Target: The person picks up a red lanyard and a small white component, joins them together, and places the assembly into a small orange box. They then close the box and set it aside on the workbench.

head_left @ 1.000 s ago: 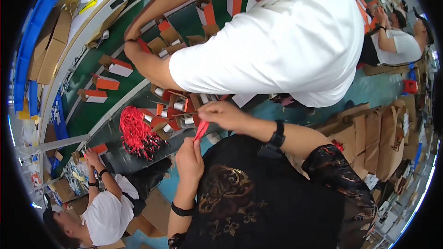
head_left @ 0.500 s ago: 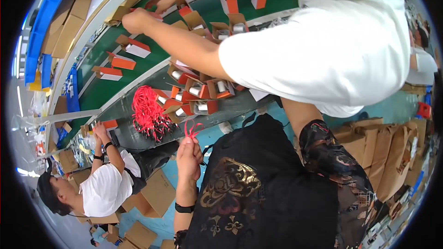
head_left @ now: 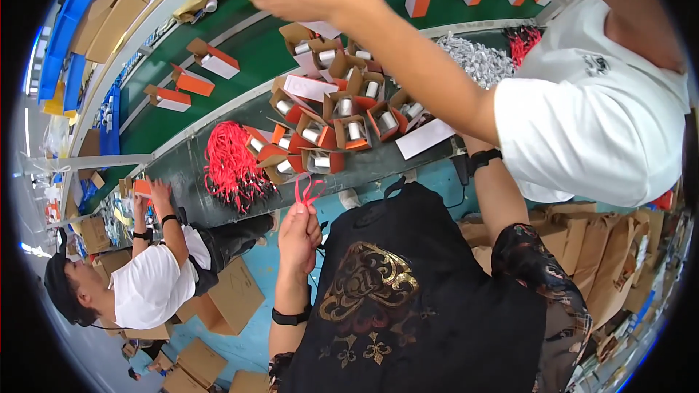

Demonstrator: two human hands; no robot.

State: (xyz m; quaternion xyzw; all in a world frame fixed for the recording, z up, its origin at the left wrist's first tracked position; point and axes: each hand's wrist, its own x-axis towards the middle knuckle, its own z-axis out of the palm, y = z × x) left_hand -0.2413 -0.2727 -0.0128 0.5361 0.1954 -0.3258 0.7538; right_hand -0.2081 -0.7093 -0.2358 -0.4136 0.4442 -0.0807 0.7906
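Observation:
My left hand point(head_left: 297, 236) is closed, thumb against fingers, on a thin red strap point(head_left: 309, 191) whose loops stick up above the fingertips. It is just in front of the bench edge. Beyond it lies a heap of red straps point(head_left: 231, 160) with black ends, beside a cluster of open orange-and-white boxes point(head_left: 353, 133), each showing a silvery-white cylinder. My right forearm reaches forward on the right, a black band at the wrist. Only a sliver of my right hand point(head_left: 475, 145) shows; a co-worker's arm covers its fingers, near a white flat box point(head_left: 425, 139).
A co-worker in a white shirt point(head_left: 582, 124) leans across the bench from the right, arms over the boxes. Behind runs a green conveyor point(head_left: 164, 73) carrying several orange-and-white boxes. Another person point(head_left: 156, 276) works at the left. Silver packets point(head_left: 477, 60) lie heaped at the far right.
The near co-worker has shifted right, uncovering more boxes, the silver heap and my right wrist. That person's hand now holds a piece of brown cardboard. My left hand has barely moved, still holding the strap.

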